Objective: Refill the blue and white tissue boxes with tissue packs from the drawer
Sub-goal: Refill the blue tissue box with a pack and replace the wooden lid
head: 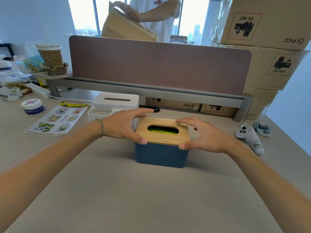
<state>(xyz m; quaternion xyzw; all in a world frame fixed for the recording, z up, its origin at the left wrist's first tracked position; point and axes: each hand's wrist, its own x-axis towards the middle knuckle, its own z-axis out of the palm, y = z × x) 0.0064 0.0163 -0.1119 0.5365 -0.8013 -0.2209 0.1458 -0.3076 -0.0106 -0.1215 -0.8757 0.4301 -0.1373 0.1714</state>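
Pale wood lid [162, 131], flat with a rounded oval slot, sits on top of the blue tissue box [161, 154], which stands mid-desk right in front of the person. Green tissue pack [162, 131] shows through the slot. Left hand [125, 126] and right hand [207, 137] flank the lid, fingers spread and gently curved; thumbs sit at its near corners and fingertips at the far edge, though I can't tell how firmly they grip. Just behind and left is the smooth white tissue box [116, 102], lid on. Matte beige desk [134, 199], glossy sticker sheet [57, 121] off to the left.
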